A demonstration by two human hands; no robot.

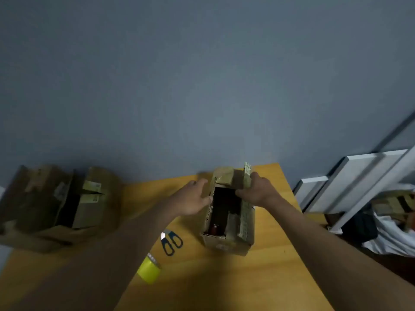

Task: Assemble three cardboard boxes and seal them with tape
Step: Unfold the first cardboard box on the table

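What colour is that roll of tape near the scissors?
Bright yellow-green. The tape roll shows best in the head view, lying on the wooden table.

Both my arms are stretched out forward, bare to past the elbow. My left hand (193, 197) sits palm-in against the left side of the box (229, 221), fingers (203, 182) mostly straight and a bit spread, thumb side low. My right hand (256, 190) is up at the right flap, fingers curled over its edge and gripping it, thumb tucked inward toward the opening. Wrists are roughly level with each other.
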